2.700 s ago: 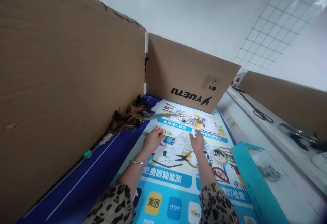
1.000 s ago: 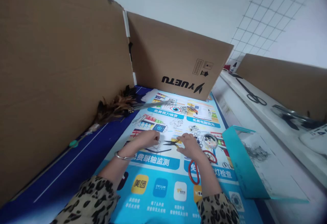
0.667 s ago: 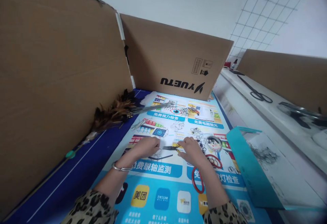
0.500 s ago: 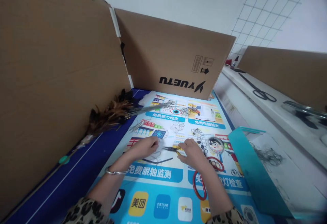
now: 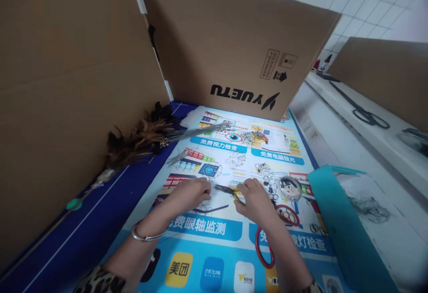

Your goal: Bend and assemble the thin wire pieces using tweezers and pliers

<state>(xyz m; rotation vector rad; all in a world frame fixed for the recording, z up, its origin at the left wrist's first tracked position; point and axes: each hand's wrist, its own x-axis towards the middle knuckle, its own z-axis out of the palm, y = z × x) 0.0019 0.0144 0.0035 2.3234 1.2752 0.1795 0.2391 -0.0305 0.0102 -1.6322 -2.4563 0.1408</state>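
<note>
Just below the centre of the frame, the right hand [image 5: 256, 201] is closed around the yellow handles of the pliers [image 5: 227, 190], whose dark nose points left. The left hand [image 5: 190, 192] meets that nose with fingers curled and tips pressed together; thin wire [image 5: 209, 206] lies beneath it, but whether any is pinched cannot be told. Both hands rest on the printed poster [image 5: 207, 233]. Cardboard walls [image 5: 76, 61] close the left and top of the frame, with a feather duster [image 5: 140, 138] along their foot. At lower right the raised edge of a teal tray [image 5: 337, 221] stands near the right forearm, and a red ring [image 5: 264, 247] touches it. Bare poster lies between the forearms, at bottom centre
</note>
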